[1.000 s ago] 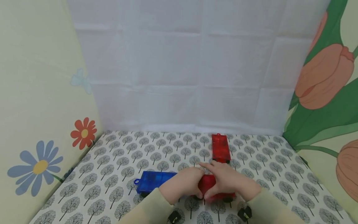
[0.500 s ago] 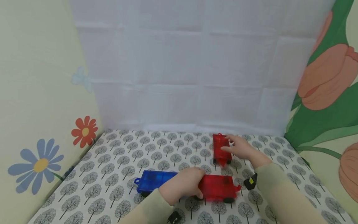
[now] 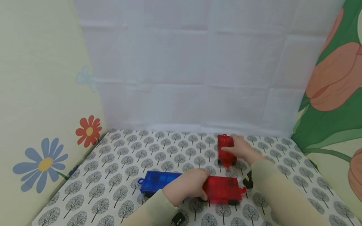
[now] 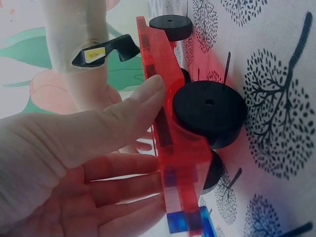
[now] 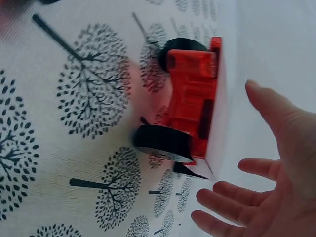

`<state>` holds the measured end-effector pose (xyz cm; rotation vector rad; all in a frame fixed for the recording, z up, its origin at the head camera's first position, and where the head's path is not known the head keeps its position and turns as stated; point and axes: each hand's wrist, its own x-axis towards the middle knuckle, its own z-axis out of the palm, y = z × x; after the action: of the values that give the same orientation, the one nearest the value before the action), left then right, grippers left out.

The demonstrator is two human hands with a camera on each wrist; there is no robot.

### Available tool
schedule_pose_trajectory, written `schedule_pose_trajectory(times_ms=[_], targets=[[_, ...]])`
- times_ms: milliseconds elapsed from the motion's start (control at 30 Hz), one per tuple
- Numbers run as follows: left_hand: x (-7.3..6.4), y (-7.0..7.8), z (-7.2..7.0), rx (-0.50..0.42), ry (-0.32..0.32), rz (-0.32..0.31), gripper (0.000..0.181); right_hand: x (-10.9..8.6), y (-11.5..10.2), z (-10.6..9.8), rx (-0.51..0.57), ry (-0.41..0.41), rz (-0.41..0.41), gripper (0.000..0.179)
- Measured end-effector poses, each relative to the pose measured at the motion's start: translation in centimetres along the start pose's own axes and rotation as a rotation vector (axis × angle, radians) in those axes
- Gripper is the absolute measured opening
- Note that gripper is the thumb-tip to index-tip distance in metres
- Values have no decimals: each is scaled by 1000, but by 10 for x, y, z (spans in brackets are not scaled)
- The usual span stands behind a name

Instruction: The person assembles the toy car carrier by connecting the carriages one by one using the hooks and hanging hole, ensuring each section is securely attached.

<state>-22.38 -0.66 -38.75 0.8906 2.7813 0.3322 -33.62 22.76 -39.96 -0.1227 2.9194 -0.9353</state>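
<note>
My left hand [image 3: 189, 185] pinches the left end of the nearer red toy wagon [image 3: 222, 190], thumb [image 4: 140, 106] on one side and fingers on the other. Partly behind that hand is a blue toy wagon [image 3: 158, 182], standing in line to the left. In the left wrist view its blue coupling [image 4: 177, 222] meets the red wagon's end. A second red wagon [image 3: 224, 142] stands farther back, pointing toward me. Over its right side reaches my right hand [image 3: 240, 147]; in the right wrist view that hand's thumb and fingers are spread beside the wagon [image 5: 195, 103].
The table is covered by a white cloth [image 3: 113, 188] printed with trees. A white sheet [image 3: 175, 78] hangs behind it. Flower-patterned panels flank both sides, with a blue flower [image 3: 42, 164] left and tulips [image 3: 332, 81] right.
My right hand has left the nearer red wagon and moved back to the far red one, coming closer over it. My left hand has stayed on the nearer red wagon.
</note>
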Motion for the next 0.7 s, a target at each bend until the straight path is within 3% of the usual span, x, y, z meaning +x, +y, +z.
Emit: schedule_pose_trajectory(times_ms=[167, 367, 700], targets=[[0, 0, 0, -10, -14, -3, 59, 1, -4, 7, -42, -15, 55, 92], [1, 0, 1, 7, -10, -5, 59, 1, -8, 11, -66, -31, 55, 98], [3, -1, 1, 15, -13, -3, 61, 5, -14, 17, -117, -20, 80, 96]])
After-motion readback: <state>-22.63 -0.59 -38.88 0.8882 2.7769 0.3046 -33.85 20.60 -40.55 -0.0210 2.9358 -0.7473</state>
